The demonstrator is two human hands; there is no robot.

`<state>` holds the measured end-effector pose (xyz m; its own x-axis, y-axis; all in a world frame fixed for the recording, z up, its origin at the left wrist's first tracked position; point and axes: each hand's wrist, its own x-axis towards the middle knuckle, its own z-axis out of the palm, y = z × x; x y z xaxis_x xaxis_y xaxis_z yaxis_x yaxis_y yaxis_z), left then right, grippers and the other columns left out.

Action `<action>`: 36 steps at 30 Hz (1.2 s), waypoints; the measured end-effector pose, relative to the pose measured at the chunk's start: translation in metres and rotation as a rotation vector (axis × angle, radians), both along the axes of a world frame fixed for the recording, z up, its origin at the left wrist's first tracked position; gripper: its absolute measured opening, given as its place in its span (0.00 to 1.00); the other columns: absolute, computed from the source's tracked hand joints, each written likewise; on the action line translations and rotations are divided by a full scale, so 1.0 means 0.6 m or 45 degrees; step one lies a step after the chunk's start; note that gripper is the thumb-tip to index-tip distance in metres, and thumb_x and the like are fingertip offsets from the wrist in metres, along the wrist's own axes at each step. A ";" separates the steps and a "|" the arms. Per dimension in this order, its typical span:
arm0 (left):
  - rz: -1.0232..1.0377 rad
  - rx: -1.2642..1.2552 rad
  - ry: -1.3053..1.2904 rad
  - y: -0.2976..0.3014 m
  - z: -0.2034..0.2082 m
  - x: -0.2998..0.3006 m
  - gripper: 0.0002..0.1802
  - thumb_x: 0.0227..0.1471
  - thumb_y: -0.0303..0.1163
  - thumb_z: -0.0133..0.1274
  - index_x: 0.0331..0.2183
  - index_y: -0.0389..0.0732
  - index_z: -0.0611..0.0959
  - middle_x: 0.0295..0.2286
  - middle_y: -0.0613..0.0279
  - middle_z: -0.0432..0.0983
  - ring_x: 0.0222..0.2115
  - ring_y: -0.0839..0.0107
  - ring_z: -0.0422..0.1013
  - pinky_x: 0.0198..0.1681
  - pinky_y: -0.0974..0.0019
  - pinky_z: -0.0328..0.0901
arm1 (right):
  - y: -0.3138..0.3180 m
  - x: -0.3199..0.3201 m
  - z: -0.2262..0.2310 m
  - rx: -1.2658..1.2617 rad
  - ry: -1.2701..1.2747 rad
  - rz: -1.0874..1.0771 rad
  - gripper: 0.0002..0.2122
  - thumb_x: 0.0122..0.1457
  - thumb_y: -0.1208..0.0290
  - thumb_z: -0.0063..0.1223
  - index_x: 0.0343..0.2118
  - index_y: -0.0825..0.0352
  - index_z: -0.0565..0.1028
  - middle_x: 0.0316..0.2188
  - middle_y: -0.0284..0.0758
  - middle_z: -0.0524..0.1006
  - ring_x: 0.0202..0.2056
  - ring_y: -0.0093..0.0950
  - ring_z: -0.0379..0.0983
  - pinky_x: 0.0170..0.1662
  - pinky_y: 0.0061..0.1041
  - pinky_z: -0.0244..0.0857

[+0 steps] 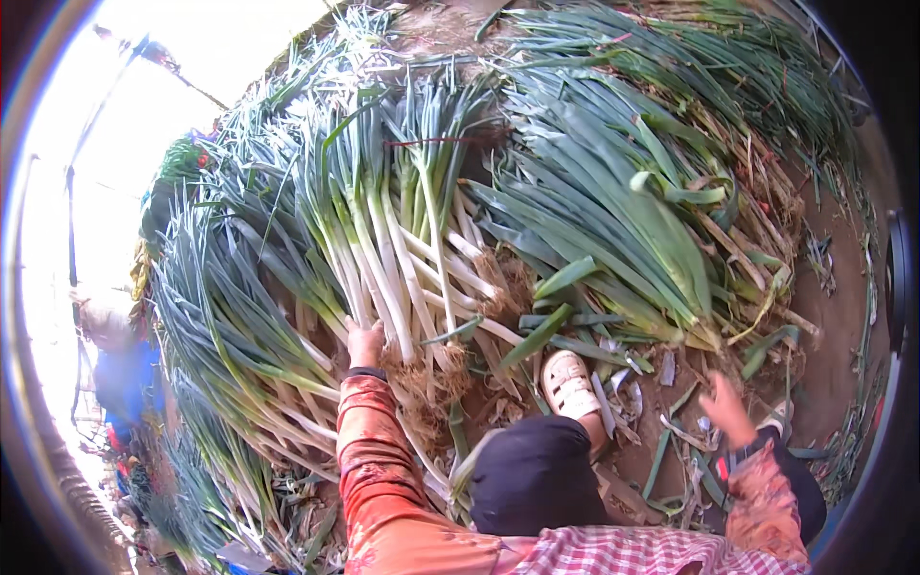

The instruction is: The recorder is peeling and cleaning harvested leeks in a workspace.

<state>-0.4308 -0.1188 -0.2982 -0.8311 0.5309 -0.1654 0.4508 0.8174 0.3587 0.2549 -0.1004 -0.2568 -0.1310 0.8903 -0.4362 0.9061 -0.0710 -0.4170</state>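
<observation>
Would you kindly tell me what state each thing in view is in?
Middle onions: pale stalks exposed, roots attached
Red tie: across the middle onions' leaves; knot not visible
Right heap: leafy, lying flat
Loose leaf strips: scattered on the ground
Pale shoe: worn
Left hand: at the middle onions' stalks, grip unclear
Right hand: fingers partly bent, grip unclear

There is one pale shoe (568, 385), with one left hand (365, 345) to its left, one right hand (728, 410) and a second shoe (782, 416) to its right, and uncountable leeks (385, 216) beyond.
</observation>
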 end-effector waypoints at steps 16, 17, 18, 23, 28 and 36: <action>0.164 0.811 -1.989 -0.095 0.175 0.269 0.26 0.39 0.27 0.52 0.43 0.36 0.64 0.26 0.54 0.72 0.24 0.65 0.71 0.26 0.65 0.68 | -0.066 -0.115 0.033 -0.527 0.081 0.090 0.19 0.46 0.66 0.49 0.41 0.71 0.68 0.28 0.44 0.75 0.31 0.38 0.72 0.35 0.31 0.65; 0.307 0.843 -2.098 -0.115 0.157 0.279 0.30 0.38 0.26 0.54 0.45 0.40 0.63 0.24 0.57 0.72 0.22 0.67 0.70 0.23 0.66 0.68 | -0.066 -0.118 0.031 -0.506 0.084 0.120 0.19 0.46 0.66 0.50 0.41 0.71 0.68 0.28 0.43 0.75 0.30 0.37 0.72 0.34 0.30 0.65; 0.398 0.947 -2.095 -0.109 0.129 0.265 0.30 0.40 0.26 0.53 0.47 0.43 0.61 0.23 0.58 0.71 0.21 0.68 0.70 0.22 0.66 0.67 | -0.071 -0.118 0.030 -0.499 0.076 0.148 0.19 0.46 0.67 0.50 0.42 0.72 0.68 0.27 0.41 0.75 0.28 0.35 0.72 0.32 0.30 0.65; 0.181 1.133 -1.310 -0.014 0.064 0.184 0.24 0.47 0.26 0.47 0.46 0.45 0.60 0.19 0.67 0.63 0.12 0.78 0.61 0.12 0.77 0.57 | -0.083 -0.131 0.028 -0.475 0.021 0.331 0.19 0.47 0.65 0.49 0.40 0.71 0.69 0.28 0.44 0.75 0.30 0.39 0.72 0.33 0.31 0.65; -0.017 1.156 -1.560 -0.071 0.206 0.272 0.31 0.46 0.29 0.50 0.51 0.40 0.56 0.17 0.68 0.62 0.10 0.80 0.59 0.10 0.78 0.55 | -0.085 -0.113 0.021 -0.469 0.074 0.229 0.18 0.46 0.63 0.51 0.39 0.69 0.69 0.27 0.45 0.74 0.31 0.40 0.72 0.34 0.33 0.65; -0.143 1.390 -1.548 -0.166 0.354 0.298 0.25 0.50 0.28 0.47 0.49 0.34 0.61 0.33 0.55 0.69 0.29 0.70 0.68 0.29 0.72 0.61 | -0.082 -0.113 0.003 -0.631 0.058 0.288 0.18 0.46 0.61 0.49 0.37 0.70 0.70 0.27 0.44 0.74 0.31 0.41 0.71 0.36 0.35 0.64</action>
